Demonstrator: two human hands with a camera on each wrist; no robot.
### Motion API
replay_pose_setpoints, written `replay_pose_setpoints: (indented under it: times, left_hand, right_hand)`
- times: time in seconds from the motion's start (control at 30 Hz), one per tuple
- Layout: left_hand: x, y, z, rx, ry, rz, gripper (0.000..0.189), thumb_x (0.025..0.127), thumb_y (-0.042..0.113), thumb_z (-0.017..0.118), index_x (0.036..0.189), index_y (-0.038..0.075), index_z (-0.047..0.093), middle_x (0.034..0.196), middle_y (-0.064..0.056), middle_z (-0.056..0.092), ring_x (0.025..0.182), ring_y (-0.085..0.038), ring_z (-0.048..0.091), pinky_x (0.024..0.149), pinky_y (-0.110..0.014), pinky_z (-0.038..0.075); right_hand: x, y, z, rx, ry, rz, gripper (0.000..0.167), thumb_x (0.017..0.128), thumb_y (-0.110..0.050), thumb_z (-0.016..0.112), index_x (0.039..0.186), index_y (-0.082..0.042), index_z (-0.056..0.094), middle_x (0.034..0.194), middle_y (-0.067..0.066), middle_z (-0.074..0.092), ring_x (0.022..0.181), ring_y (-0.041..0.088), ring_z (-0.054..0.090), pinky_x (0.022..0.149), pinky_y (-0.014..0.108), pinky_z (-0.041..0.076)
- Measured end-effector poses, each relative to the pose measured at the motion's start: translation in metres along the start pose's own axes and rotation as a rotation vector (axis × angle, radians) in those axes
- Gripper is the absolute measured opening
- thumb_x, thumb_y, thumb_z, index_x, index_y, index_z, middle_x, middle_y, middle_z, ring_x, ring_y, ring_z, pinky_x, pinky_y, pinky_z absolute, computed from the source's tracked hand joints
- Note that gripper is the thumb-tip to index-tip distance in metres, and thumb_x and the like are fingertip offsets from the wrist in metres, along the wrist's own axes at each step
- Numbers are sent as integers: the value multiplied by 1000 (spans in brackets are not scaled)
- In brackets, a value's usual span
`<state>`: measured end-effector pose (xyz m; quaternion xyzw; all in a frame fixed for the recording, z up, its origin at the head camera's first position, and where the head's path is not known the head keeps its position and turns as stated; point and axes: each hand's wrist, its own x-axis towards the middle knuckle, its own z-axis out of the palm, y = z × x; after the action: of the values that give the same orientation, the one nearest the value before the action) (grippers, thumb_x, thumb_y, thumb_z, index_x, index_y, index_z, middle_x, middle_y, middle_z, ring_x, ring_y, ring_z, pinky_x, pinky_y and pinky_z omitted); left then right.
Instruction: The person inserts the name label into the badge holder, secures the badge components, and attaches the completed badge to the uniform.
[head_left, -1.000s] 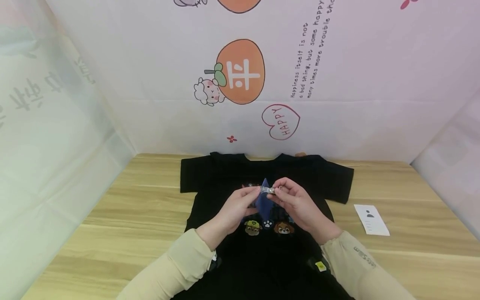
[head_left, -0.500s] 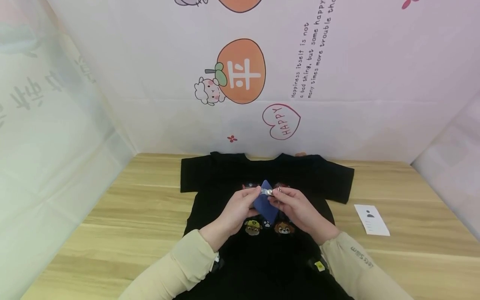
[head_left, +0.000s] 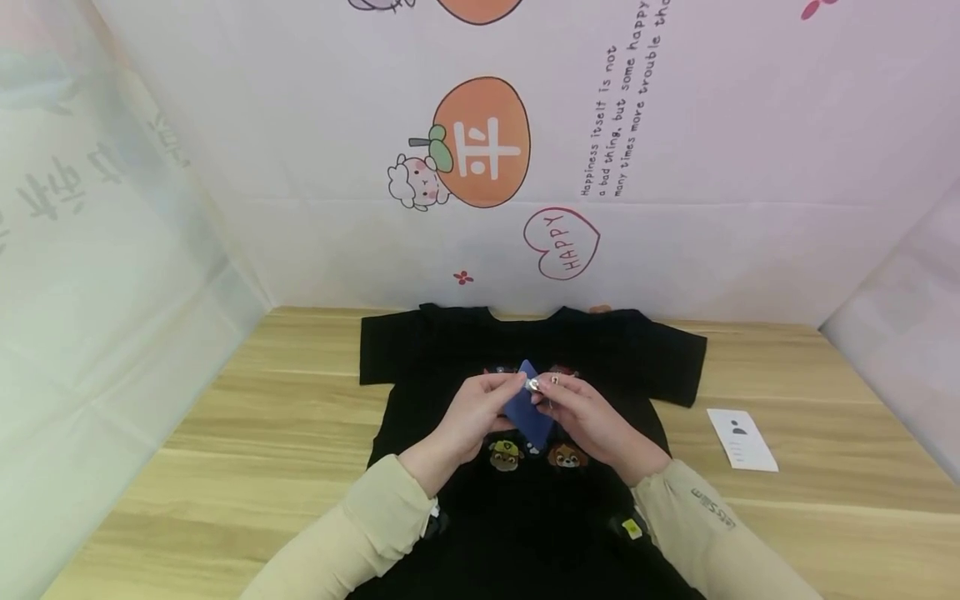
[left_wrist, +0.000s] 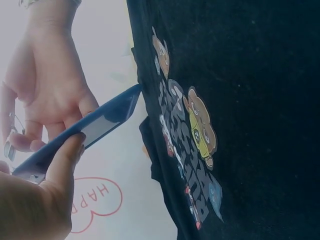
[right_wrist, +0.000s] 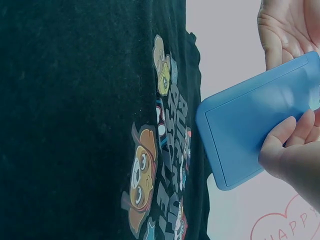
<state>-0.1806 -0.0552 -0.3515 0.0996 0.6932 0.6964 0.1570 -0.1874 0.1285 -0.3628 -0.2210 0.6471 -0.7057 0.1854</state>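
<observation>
A blue badge holder (head_left: 528, 419) is held up over the black T-shirt (head_left: 517, 533). My left hand (head_left: 472, 410) grips its upper edge, thumb on the side with the pale window (left_wrist: 102, 127). At the strap on the holder's top, my right hand (head_left: 592, 418) pinches a small silver clip (head_left: 533, 385); a metal ring or hook shows by its fingers. The right wrist view shows the holder's plain back (right_wrist: 255, 120), with my right fingers (right_wrist: 287, 137) curled in front of it. Cartoon dog faces (head_left: 567, 456) are printed on the shirt beneath.
A white card (head_left: 742, 440) with a printed person icon lies on the wooden table (head_left: 285, 433), right of the shirt. Behind the table hangs a pale printed cloth (head_left: 337, 167), with further cloth walls at both sides.
The badge holder has turned so that more of its blue face shows to the head camera. My right fingers have come closer to my left thumb, covering most of the strap.
</observation>
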Motion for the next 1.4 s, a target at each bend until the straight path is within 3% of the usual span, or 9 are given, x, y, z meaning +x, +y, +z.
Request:
replay_pose_setpoints:
  times: [0.23,0.47,0.7,1.13,1.33,1.4]
  left_hand:
    - [0,-2,-2,22,-11,22,42,100,28,47,127,-4,56,127,-20,58,112,-31,61,89,-41,53]
    - [-4,-2,0,138,-69,119,42,104,24,34,118,-8,58,117,-24,62,107,-32,63,85,-38,55]
    - [-6,-4,3,280,-19,201,43,105,23,32,110,-9,60,110,-24,65,100,-32,66,78,-31,57]
    - [-12,-8,7,320,34,250,42,105,20,31,103,-7,62,105,-23,67,95,-31,68,75,-26,57]
    - [-13,-8,8,281,19,274,41,105,18,30,109,-9,60,111,-25,65,101,-32,66,77,-26,56]
    - [-13,-8,8,227,18,278,41,105,16,28,114,-11,58,113,-27,63,103,-35,64,79,-27,56]
  right_hand:
    - [2,1,0,-17,-35,18,23,102,-29,40,86,-23,54,90,-9,47,96,12,42,92,29,34]
    - [2,3,2,23,-101,-29,27,104,-27,35,80,-16,45,83,-6,39,90,14,37,81,28,30]
    - [2,3,7,53,-147,-83,31,105,-27,29,78,-17,41,85,-5,33,92,13,35,80,27,30]
    - [0,7,10,187,-228,-102,30,105,-19,22,82,-18,40,87,-6,32,94,10,37,80,25,29]
    - [0,9,11,239,-235,-136,34,105,-17,20,78,-18,40,85,-6,31,91,10,35,79,25,26]
    - [0,8,11,291,-245,-153,36,105,-16,17,76,-17,38,85,-6,31,90,10,34,80,25,25]
